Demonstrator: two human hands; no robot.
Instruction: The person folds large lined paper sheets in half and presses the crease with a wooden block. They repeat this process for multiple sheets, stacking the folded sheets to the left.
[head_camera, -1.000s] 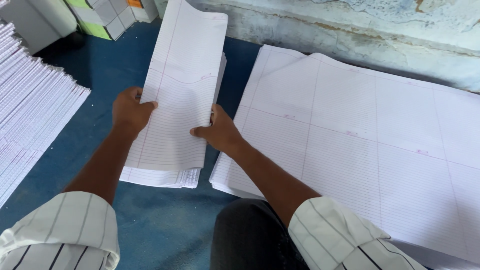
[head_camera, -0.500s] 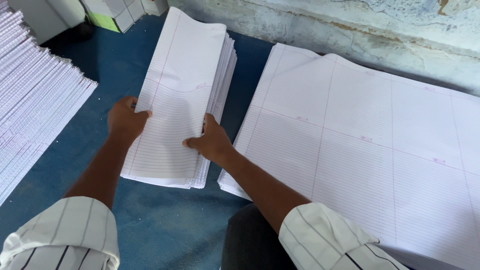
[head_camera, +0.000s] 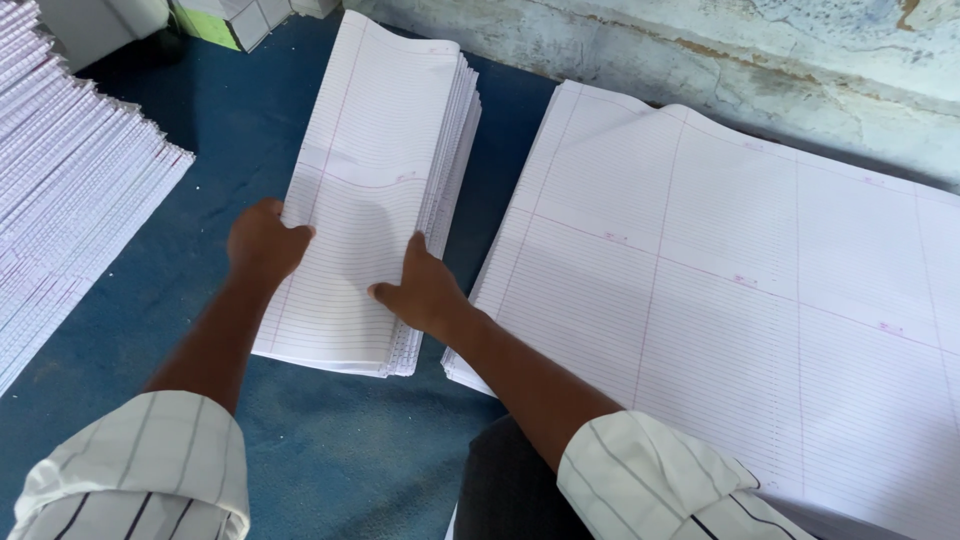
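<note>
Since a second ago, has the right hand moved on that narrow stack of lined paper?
Yes. The right hand has slid left, from the narrow folded stack's right edge onto its top sheet, away from the big sheet pile and toward the left hand.

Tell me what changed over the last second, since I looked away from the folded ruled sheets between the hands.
The folded ruled sheet, held up a second ago, has come down flat onto the narrow stack. The left hand now presses its left edge, and the right hand has slid inward onto its right side. The big stack of unfolded ruled sheets, the fanned pile at left and the blue cloth stayed put.
</note>
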